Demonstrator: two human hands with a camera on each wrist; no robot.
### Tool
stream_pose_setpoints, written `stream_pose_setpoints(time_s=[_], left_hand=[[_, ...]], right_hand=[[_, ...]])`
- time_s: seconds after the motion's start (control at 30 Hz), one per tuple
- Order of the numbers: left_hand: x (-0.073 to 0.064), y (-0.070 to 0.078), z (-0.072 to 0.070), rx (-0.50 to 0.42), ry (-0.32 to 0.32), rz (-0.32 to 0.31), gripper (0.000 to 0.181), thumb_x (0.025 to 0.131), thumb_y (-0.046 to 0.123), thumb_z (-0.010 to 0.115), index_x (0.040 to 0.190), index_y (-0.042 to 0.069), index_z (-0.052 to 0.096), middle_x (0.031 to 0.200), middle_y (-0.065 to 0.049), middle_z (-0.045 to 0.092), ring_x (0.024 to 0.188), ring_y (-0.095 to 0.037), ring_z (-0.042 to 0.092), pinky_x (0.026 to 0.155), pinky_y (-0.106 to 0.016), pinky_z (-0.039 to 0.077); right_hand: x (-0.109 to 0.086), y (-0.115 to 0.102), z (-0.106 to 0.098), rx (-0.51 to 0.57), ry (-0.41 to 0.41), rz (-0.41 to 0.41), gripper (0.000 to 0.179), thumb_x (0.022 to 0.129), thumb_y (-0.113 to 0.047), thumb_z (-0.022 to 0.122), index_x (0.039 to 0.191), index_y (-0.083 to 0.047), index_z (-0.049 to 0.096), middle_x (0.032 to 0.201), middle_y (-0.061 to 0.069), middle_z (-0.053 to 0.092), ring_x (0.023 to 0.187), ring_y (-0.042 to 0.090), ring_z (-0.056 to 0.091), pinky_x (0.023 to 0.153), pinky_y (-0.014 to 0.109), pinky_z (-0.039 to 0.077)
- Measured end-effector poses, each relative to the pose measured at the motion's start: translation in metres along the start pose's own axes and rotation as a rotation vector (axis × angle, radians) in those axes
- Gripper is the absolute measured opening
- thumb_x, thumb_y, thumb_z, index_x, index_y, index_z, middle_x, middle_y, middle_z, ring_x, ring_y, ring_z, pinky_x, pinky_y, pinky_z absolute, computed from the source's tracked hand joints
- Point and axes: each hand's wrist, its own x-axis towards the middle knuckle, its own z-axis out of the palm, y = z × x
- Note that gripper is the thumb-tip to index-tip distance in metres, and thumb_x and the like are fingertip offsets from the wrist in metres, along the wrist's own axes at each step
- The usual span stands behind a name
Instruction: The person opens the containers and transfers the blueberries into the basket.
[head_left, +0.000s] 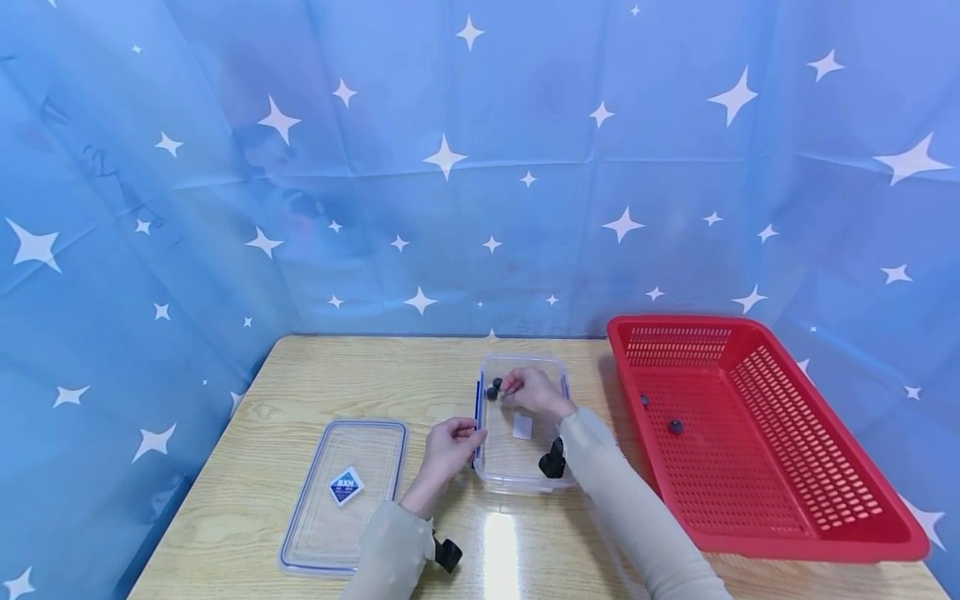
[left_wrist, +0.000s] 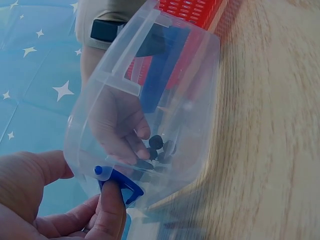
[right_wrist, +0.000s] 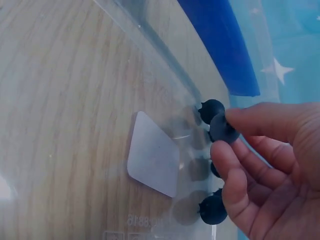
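Note:
A clear plastic box (head_left: 525, 483) with blue side latches stands on the table. My left hand (head_left: 446, 450) holds it at the left side, fingers at a blue latch (left_wrist: 120, 185) in the left wrist view. Inside the box, my right hand (head_left: 534, 390) pinches a blueberry (right_wrist: 223, 129) between thumb and fingertips. Several more dark blueberries (right_wrist: 213, 209) lie in a line along the box's far end, partly behind the fingers. A pale square label (right_wrist: 152, 155) shows on the box's bottom.
A clear lid (head_left: 375, 517) with a blue seal and a blue-white sticker lies at left. The large red basket (head_left: 757, 543) stands at right, holding a blueberry (head_left: 676, 427) and another small dark piece (head_left: 645, 401) by its left wall. A starry blue curtain (head_left: 525, 208) hangs behind.

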Motion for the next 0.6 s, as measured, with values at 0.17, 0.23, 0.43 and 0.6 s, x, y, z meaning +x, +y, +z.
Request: stream_pose_setpoints(time_s=[0.17, 0.23, 0.43, 0.6], left_hand=[[-0.001, 0.001, 0.000, 0.008, 0.001, -0.008, 0.027, 0.081, 0.007, 0.069, 0.102, -0.009, 0.064, 0.083, -0.009, 0.063, 0.067, -0.008, 0.056, 0.058, -0.020, 0.050], [-0.001, 0.001, 0.000, 0.008, 0.000, -0.010, 0.027, 0.081, 0.007, 0.069, 0.102, -0.009, 0.064, 0.083, -0.009, 0.063, 0.067, -0.008, 0.056, 0.059, -0.020, 0.050], [-0.001, 0.001, 0.000, 0.012, 0.003, 0.001, 0.027, 0.081, 0.007, 0.069, 0.102, -0.009, 0.064, 0.082, -0.008, 0.063, 0.067, -0.008, 0.056, 0.058, -0.020, 0.050], [0.000, 0.000, 0.000, 0.013, 0.006, -0.008, 0.026, 0.081, 0.008, 0.069, 0.101, -0.008, 0.064, 0.081, -0.008, 0.062, 0.067, -0.008, 0.056, 0.057, -0.019, 0.050]], right_hand=[[-0.002, -0.002, -0.003, 0.077, 0.000, -0.040, 0.020, 0.076, 0.010, 0.065, 0.095, 0.008, 0.061, 0.083, 0.010, 0.060, 0.074, 0.018, 0.055, 0.067, 0.025, 0.048], [-0.003, -0.004, -0.004, 0.092, 0.010, -0.041, 0.021, 0.077, 0.010, 0.064, 0.097, 0.008, 0.061, 0.083, 0.010, 0.060, 0.075, 0.018, 0.055, 0.067, 0.025, 0.048], [-0.005, -0.012, -0.009, 0.081, 0.037, -0.054, 0.020, 0.078, 0.008, 0.063, 0.098, 0.007, 0.061, 0.088, 0.012, 0.061, 0.079, 0.019, 0.055, 0.074, 0.029, 0.046], [-0.005, -0.015, -0.018, 0.038, 0.033, -0.098, 0.021, 0.079, 0.004, 0.065, 0.099, 0.006, 0.062, 0.089, 0.012, 0.063, 0.079, 0.018, 0.057, 0.073, 0.029, 0.046]])
